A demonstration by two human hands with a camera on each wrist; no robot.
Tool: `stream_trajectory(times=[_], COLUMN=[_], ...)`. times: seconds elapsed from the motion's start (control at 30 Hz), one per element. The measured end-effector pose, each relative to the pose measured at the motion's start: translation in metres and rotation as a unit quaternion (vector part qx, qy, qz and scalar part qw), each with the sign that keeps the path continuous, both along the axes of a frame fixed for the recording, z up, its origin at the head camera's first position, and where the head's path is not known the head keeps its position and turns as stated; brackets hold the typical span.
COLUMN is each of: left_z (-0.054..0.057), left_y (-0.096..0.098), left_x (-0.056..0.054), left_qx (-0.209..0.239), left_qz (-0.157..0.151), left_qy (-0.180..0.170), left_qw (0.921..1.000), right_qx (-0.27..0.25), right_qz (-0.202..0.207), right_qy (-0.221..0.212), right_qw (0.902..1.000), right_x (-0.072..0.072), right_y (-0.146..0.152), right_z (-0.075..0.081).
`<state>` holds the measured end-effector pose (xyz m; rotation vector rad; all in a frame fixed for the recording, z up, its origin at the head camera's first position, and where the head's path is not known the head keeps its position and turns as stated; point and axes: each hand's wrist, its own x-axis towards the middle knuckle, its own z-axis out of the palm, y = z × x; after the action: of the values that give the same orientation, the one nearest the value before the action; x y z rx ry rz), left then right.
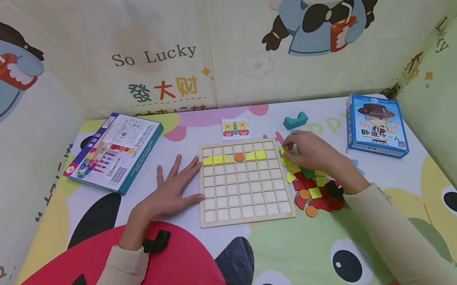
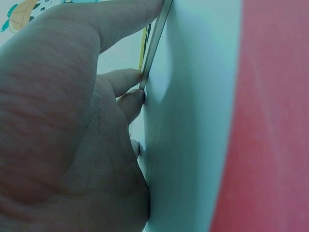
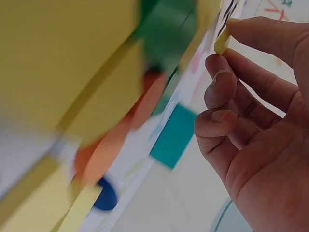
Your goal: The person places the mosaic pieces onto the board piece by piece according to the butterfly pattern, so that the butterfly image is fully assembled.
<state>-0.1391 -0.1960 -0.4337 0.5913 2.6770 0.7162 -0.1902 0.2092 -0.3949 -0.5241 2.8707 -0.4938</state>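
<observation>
In the head view, a person's left hand lies at the left side of a wooden grid board, its fingers spread wide and its fingertips touching the board's left edge. The board lies flat on a cartoon-printed cloth; in its second row from the far side sit yellow tiles, three to the left and two to the right of an orange disc. Just right of the board is a loose pile of coloured pieces, yellow, red, orange and green, and the right hand is over its far end, thumb and fingers drawn close together; what lies between them cannot be told from here. Just beyond the board is a butterfly pattern card, with a teal block to its right. A flat box lies at the far left, and a blue box at the far right. In the left wrist view, the thumb and fingertips meet the thin edge of the board. In the right wrist view, the right hand pinches a small yellow piece between thumb and forefinger, the other fingers curled beneath; the pieces nearest this camera are blurred.
</observation>
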Motion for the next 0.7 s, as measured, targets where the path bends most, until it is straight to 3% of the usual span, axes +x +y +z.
stream_trajectory(times=[0.3, 0.7], left_z=[0.000, 0.001], left_y=[0.000, 0.000], left_x=[0.000, 0.000], left_qx=[0.002, -0.004], left_qz=[-0.001, 0.001], left_qy=[0.000, -0.001], left_qw=[1.0000, 1.0000], right_qx=[-0.004, 0.006], right_qz=[0.026, 0.048], right_qy=[-0.009, -0.003], right_qw=[0.9996, 0.9988], right_x=[-0.003, -0.004], right_y=[-0.029, -0.036], right_z=[0.000, -0.002])
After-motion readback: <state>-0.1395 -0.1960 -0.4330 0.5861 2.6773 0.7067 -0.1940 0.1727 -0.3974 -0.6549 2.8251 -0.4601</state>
